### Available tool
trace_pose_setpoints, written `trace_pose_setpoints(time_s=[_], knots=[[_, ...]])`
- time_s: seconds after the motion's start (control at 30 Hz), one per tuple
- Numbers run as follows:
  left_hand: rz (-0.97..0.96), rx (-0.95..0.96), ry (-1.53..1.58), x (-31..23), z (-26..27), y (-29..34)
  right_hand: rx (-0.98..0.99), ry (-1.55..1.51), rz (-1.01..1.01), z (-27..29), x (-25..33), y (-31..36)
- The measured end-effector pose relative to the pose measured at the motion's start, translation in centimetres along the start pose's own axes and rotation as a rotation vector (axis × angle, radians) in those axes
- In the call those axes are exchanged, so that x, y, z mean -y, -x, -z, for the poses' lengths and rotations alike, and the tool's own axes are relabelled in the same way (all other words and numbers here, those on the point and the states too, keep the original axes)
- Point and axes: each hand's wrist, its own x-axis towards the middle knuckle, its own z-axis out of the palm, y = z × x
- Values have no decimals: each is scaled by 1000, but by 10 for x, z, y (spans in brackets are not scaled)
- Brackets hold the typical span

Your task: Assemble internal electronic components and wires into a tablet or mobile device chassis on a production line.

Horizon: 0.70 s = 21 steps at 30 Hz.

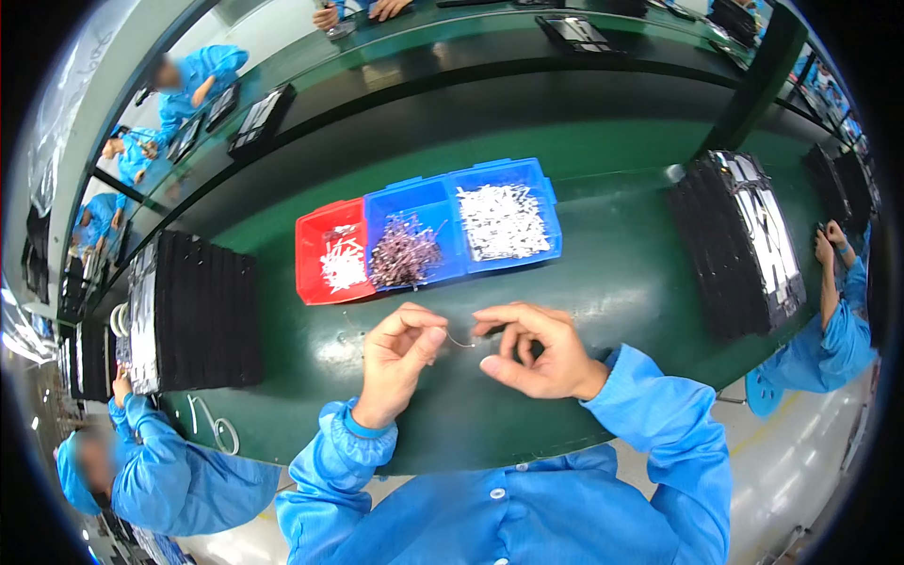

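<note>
Over the green tabletop, my left hand [394,365] pinches a short thin wire [459,342] between thumb and fingertips. The wire's free end curves toward my right hand [546,356], which is held just beside it. The right thumb and fingers are apart, with nothing visible between them. Beyond my hands stand a red bin [308,266] with small white pieces [344,266], a blue bin [403,195] with a tangle of dark reddish wires [405,252], and another blue bin [554,224] heaped with small white parts [504,223].
A tall stack of black trays [209,311] stands at the left, another stack [720,250] at the right. A pale cable [224,431] lies near the left front edge. A raised shelf [424,80] crosses the back. Co-workers in blue sit on both sides and beyond.
</note>
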Motion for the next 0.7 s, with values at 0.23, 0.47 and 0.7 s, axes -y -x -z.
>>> trace_pose_setpoints(time_s=[0.23,0.47,0.7], knots=[[21,69,129,27,-3,5,3,-527,-438,-15,5,1],[-22,116,47,32,-9,7,137,-655,-553,-11,-3,3],[-76,50,58,37,-8,6,37,-667,-507,-15,2,5]])
